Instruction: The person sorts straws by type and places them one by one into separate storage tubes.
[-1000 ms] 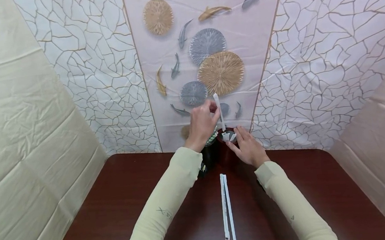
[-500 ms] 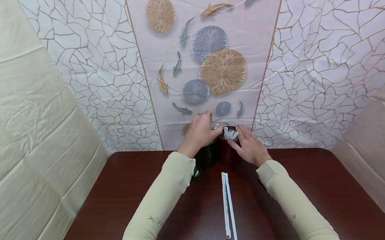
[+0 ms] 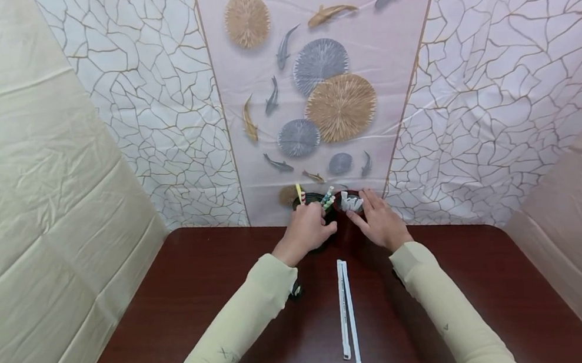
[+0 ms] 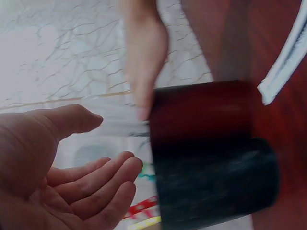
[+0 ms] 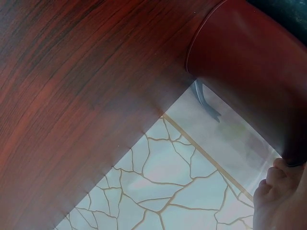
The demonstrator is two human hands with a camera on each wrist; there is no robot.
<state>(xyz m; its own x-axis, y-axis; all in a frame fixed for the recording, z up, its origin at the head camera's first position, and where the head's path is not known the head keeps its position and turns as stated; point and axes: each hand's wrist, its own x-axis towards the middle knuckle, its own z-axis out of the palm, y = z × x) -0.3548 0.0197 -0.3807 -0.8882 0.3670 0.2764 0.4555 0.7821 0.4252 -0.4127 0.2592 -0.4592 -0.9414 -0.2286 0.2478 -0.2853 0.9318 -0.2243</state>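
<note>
My left hand [image 3: 303, 233] hangs with loosely bent fingers in front of the black cup [image 4: 216, 182]. In the left wrist view its thumb and fingers stand apart with nothing between them. Colourful striped straws [image 3: 329, 197] lean in that cup, which the hand partly hides. My right hand [image 3: 380, 222] holds the dark red cup [image 5: 249, 62] at its rim, thumb in front and fingers along the right side. White paper-wrapped straws [image 3: 351, 201] show their ends inside the red cup. The two cups stand side by side, close together at the back of the table.
Two more white wrapped straws [image 3: 347, 311] lie nearly parallel on the dark red-brown table [image 3: 214, 260]. Behind the cups hangs a patterned cloth [image 3: 272, 201], close to the table's back edge. Beige cloth [image 3: 60, 217] hangs at the left side.
My left hand has let go of a white wrapped straw over the red cup, then moved left and down to the black cup's front. The right hand stays at the red cup.
</note>
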